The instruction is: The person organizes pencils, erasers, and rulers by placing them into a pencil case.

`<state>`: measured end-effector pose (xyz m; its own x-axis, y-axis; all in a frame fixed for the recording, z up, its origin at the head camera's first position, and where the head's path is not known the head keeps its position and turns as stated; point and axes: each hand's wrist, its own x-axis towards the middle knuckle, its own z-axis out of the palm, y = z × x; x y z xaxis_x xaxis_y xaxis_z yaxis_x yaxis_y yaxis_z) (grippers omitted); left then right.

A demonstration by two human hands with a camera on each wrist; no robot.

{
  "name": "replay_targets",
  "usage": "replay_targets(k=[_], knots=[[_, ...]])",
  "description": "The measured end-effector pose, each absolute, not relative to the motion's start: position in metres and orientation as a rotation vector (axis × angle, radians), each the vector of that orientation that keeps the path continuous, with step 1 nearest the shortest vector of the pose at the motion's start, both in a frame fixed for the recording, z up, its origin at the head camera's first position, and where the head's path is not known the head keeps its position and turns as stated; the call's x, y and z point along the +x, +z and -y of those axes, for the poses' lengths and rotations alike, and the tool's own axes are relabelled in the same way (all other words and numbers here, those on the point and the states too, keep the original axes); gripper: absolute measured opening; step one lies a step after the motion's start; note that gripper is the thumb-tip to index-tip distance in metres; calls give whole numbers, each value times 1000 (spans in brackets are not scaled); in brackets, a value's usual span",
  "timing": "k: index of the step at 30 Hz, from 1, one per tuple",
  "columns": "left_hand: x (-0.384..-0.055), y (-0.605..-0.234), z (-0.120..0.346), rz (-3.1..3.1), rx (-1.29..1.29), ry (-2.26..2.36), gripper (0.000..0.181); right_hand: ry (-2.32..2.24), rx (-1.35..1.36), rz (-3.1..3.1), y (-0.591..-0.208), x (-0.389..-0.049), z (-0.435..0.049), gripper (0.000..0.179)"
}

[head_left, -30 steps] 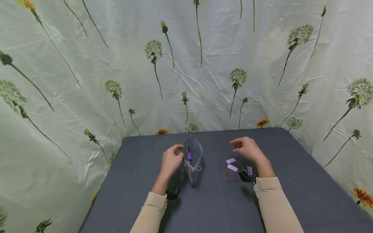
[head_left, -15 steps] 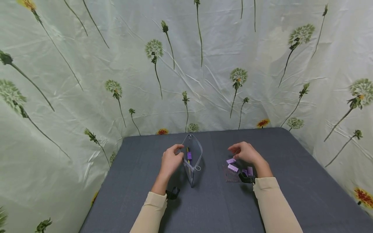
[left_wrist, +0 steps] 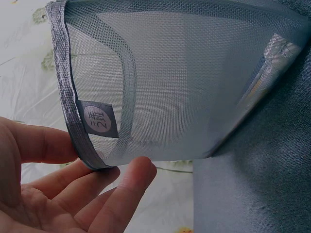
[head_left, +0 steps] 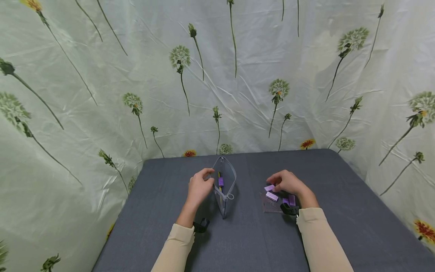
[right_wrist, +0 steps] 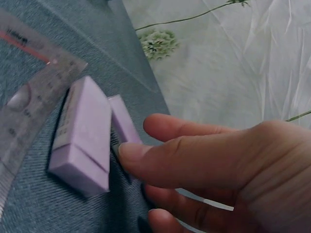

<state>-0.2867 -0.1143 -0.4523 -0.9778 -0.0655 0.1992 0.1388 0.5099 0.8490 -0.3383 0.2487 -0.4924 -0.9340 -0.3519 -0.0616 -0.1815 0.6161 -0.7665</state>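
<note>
My left hand [head_left: 201,187] pinches the top edge of a grey mesh zip pouch [head_left: 222,207], which stands with its mouth spread. Inside lie a purple item [head_left: 221,182] and a yellow and dark stick-like item, perhaps a pencil. A fabric label [left_wrist: 99,119] shows on the pouch's edge in the left wrist view. My right hand [head_left: 289,182] is over a lilac eraser [head_left: 269,187], thumb and forefinger on either side of its near end; a firm grip is not visible. Beside it lies another boxy lilac eraser [right_wrist: 82,138], apart from the fingers.
A clear plastic ruler piece [right_wrist: 19,116] with printed marks lies by the erasers. Two more purple blocks [head_left: 291,200] sit near the right wrist strap [head_left: 289,208]. Behind the dark cloth-covered table [head_left: 238,241] hangs a flower-print curtain [head_left: 251,105].
My right hand has come down and slightly nearer to me, from above the table onto the far lilac eraser. The left hand and the pouch have stayed in place.
</note>
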Motion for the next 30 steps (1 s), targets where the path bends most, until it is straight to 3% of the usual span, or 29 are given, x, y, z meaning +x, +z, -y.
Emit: replay_targets(k=[20, 30], knots=[[-286, -454, 114, 2547, -54, -1460, 34, -1106, -453, -2726, -494, -337, -236, 20], [-287, -454, 114, 2544, -61, -1453, 35, -1085, -497, -2799, -489, -341, -233, 20]])
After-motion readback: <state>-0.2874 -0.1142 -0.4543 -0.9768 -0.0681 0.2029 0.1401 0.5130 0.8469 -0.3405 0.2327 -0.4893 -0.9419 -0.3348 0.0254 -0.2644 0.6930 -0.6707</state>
